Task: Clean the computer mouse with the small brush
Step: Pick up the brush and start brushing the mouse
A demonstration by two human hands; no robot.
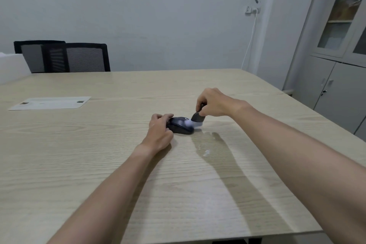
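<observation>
Hands meet near the middle of the table (99,164), and we see both arms reaching in from the lower edge, cut off there at the elbows. Our left hand (159,131) is curled around the near and left side of the mouse (181,126), gripping it against the wood; its fingers (161,119) hide the mouse's left end, so we cannot tell which end is the front. The mouse is dark, lying flat, with only its top and right flank showing. Our right hand (213,104) is pinched shut on the brush (198,118), thumb and fingers closed around the dark handle, most of which is buried in the fist. The brush points down and to the left, its pale bristles touching the mouse's right upper edge (they are smeared into a white blur, so individual bristles cannot be made out). Just right of the mouse the tabletop carries the arm's shadow and a small bright patch; whether that patch is glare or something on the surface we cannot tell. Well to the left a white plate (51,103) lies flush in the table, with two small notches. Beyond the far edge stand two black mesh chairs (87,57), their seats hidden by the table. A cabinet (336,45) at right is cut off by the frame, its glass-door contents too blurred to name.
</observation>
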